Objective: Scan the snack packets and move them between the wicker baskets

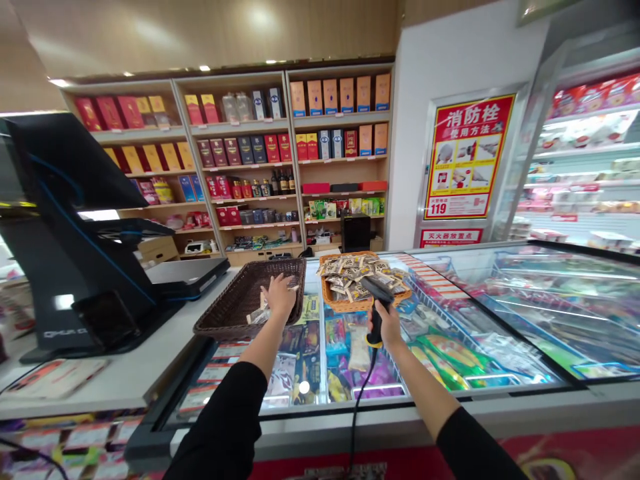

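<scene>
My right hand (pixel 386 323) is wrapped round the handle of a black barcode scanner (pixel 377 292). The scanner's head is over the front of an orange wicker basket (pixel 345 307), which is heaped with small wrapped packets (pixel 350 270). To the left, my left hand (pixel 280 295) reaches over a dark brown wicker basket (pixel 225 310) with its fingers spread. A few pale packets (pixel 257 315) lie in that basket beside the hand. Another pale bit shows by the fingertips, too blurred to make out.
Both baskets rest on the glass top of a chest freezer (pixel 300 373) full of packaged goods. A cable (pixel 361 400) hangs from the scanner. At left, a checkout terminal (pixel 80 253) stands on a counter (pixel 125 373). Behind are shelves (pixel 245 180) of boxed goods.
</scene>
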A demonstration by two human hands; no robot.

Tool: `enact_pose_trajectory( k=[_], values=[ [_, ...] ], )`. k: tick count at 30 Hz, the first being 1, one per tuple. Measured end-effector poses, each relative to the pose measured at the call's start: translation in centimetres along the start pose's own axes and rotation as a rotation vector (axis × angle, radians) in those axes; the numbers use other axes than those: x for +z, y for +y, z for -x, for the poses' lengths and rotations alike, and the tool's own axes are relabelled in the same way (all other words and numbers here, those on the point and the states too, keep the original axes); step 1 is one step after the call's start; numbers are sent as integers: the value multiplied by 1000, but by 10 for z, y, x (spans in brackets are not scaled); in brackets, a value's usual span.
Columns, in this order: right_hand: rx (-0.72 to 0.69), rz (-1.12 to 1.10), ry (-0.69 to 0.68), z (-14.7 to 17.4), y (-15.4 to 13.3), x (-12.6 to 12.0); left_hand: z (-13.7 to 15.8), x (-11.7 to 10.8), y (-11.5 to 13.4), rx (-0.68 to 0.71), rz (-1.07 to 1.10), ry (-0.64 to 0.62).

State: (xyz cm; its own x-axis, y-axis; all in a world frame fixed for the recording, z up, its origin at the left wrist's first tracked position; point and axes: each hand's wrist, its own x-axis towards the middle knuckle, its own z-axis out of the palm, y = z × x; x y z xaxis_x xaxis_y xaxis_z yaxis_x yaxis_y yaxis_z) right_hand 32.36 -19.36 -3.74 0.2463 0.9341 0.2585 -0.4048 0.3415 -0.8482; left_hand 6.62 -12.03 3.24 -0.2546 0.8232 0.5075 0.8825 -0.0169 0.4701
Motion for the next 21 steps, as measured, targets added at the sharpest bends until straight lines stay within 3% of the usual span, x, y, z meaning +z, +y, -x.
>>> enact_pose_trajectory(
  k=[3,8,12,16,21],
  values=[
    [-45,-43,143,-10,-1,-20,2,8,30,147,73,-51],
    [-55,-194,342,-21,10,-31,8,40,115,317,216,-307],
    [-45,-209,397,-25,14,-30,12,62,175,353,28,-476],
    [-46,-195,416,-28,17,-29,12,77,200,273,-196,-508],
    [-50,-163,417,-31,19,-27,9,94,205,276,-68,-567]
  ],
)
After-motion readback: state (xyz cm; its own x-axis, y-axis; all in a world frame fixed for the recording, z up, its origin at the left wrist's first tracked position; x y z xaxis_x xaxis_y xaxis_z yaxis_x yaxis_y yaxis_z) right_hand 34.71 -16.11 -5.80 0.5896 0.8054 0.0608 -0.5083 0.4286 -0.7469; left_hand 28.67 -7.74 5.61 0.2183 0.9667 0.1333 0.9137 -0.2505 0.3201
